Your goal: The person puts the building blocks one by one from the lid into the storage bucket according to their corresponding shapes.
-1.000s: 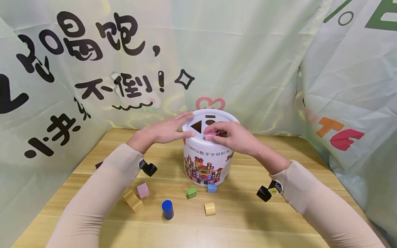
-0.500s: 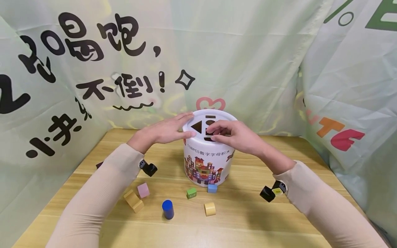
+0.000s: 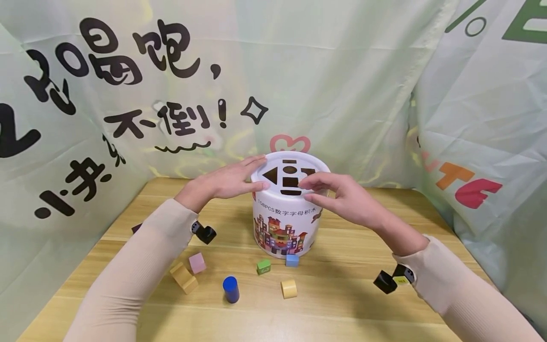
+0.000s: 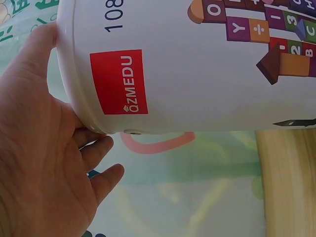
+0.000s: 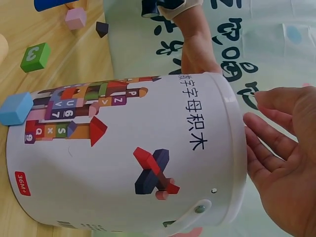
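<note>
A white block bucket [image 3: 284, 223] with printed toy castles stands on the wooden table. Its lid [image 3: 273, 193] has dark cut-outs: a triangle, a circle, a square and slots. My left hand [image 3: 224, 180] rests on the left rim, thumb over the lid's edge, fingers reaching round the back; in the left wrist view the hand [image 4: 54, 133] is against the rim with fingers relaxed. My right hand [image 3: 342, 195] hovers over the lid's right side, thumb and fingers apart, nothing between them. In the right wrist view that hand [image 5: 284, 153] appears beside the rim, fingers loosely bent.
In front of the bucket lie a light blue block [image 3: 292, 260], a green block [image 3: 263, 267], a pale yellow rounded block [image 3: 288, 289] and a blue cylinder [image 3: 231, 289]. A pink block [image 3: 197, 262] and a yellow wooden block [image 3: 183, 277] lie near the left sleeve. Printed cloth [image 3: 350, 95] hangs behind.
The pink block that my right hand pinched over the front slot is out of sight. My right hand has drawn back to the right, baring the cut-outs. The left hand stays put.
</note>
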Demonstrator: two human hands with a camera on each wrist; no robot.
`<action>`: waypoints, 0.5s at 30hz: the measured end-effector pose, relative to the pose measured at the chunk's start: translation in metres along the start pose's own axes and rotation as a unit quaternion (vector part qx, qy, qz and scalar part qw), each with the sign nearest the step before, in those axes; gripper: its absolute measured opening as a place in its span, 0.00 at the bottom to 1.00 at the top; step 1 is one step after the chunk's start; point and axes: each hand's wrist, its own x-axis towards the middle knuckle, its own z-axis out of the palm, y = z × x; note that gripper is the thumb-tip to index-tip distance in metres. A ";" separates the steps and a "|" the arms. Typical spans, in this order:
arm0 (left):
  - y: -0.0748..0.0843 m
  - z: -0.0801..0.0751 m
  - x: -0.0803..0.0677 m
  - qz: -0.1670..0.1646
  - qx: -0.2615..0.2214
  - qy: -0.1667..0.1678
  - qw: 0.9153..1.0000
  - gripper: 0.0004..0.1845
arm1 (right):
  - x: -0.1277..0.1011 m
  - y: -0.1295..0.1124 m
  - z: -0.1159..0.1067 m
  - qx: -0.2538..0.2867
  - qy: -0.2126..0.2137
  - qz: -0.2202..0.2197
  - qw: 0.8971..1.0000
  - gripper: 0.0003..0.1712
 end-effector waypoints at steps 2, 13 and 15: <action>0.000 0.000 0.000 0.000 -0.001 0.000 1.000 0.48 | -0.006 -0.001 -0.001 0.000 0.006 -0.008 1.000 0.15; 0.001 0.000 -0.001 -0.002 -0.002 0.000 1.000 0.49 | -0.031 0.001 -0.003 -0.012 0.011 -0.036 0.999 0.15; 0.000 0.000 -0.001 -0.004 -0.003 0.000 1.000 0.49 | -0.034 0.004 -0.002 -0.008 0.004 -0.036 0.999 0.15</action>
